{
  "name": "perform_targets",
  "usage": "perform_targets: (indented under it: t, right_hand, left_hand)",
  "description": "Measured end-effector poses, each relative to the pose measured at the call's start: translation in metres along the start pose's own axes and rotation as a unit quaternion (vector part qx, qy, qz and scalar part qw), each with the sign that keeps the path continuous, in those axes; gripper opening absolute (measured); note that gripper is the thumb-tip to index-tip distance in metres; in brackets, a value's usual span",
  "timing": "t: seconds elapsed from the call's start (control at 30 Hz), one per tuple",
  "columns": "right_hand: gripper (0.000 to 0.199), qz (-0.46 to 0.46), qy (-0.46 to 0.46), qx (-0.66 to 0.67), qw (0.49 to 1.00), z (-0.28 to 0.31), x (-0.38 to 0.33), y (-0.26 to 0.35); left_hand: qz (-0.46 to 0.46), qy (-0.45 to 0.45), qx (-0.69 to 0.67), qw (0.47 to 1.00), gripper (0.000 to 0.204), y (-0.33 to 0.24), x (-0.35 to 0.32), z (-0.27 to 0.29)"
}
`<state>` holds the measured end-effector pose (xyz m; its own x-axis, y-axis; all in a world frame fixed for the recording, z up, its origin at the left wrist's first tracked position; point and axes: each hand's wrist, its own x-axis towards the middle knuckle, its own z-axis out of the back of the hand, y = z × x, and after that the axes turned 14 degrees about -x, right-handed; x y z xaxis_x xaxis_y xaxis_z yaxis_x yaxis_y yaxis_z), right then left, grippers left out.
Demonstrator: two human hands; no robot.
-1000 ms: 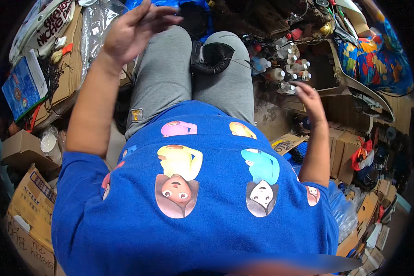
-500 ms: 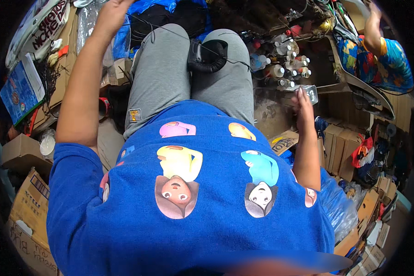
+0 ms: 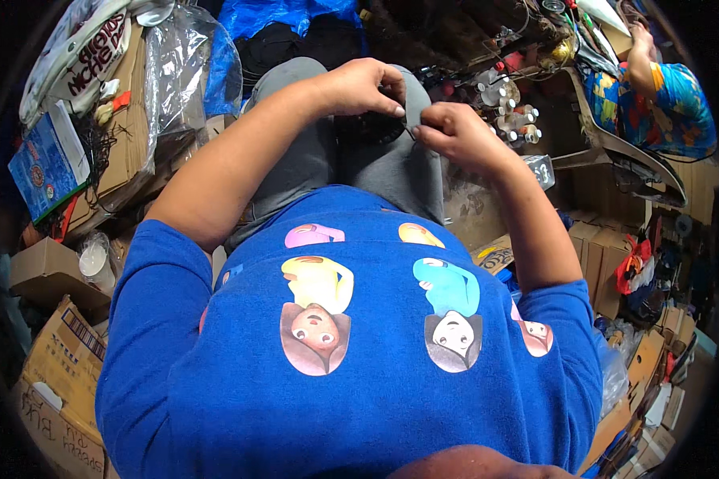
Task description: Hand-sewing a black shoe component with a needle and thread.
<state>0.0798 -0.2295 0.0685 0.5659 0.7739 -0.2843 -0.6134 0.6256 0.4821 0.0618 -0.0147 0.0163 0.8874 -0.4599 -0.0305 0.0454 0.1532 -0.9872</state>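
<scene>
Black, rounded piece (image 3: 369, 130), its material hard to make out, lies on the thighs of the soft grey trousers (image 3: 387, 172), partly hidden by the hands; I take the lap to be a steady rest that leaves both hands free. From my remote view, the right hand (image 3: 462, 137) pinches a thin, dark cord (image 3: 412, 132) between thumb and forefinger, presumably for fine control. The left hand (image 3: 367, 88) arches over the piece, fingers curled; I cannot tell whether its fingertips grip anything. Clear, white-capped plastic bottles (image 3: 513, 120) cluster beyond the right hand, off the lap.
</scene>
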Motion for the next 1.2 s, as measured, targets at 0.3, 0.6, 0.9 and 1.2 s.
perform_targets:
  t: [0.3, 0.6, 0.9, 1.2]
  right_hand:
    - [0.016, 0.004, -0.136, 0.098, 0.986, -0.003, -0.022, -0.007]
    - [0.022, 0.008, -0.129, -0.025, 0.991, -0.004, -0.001, -0.008]
    - [0.019, 0.0, -0.123, -0.053, 0.991, -0.01, 0.005, -0.005]
    - [0.013, 0.081, -0.168, -0.24, 0.953, 0.005, 0.007, 0.004]
  left_hand:
    - [0.103, 0.034, -0.133, 0.985, 0.029, -0.001, 0.001, 0.018]
    - [0.122, 0.067, -0.124, 0.982, 0.028, 0.0, 0.005, 0.02]
    - [0.133, 0.067, -0.114, 0.982, 0.028, -0.005, 0.005, 0.021]
    - [0.106, 0.101, -0.071, 0.987, 0.027, -0.003, 0.013, 0.021]
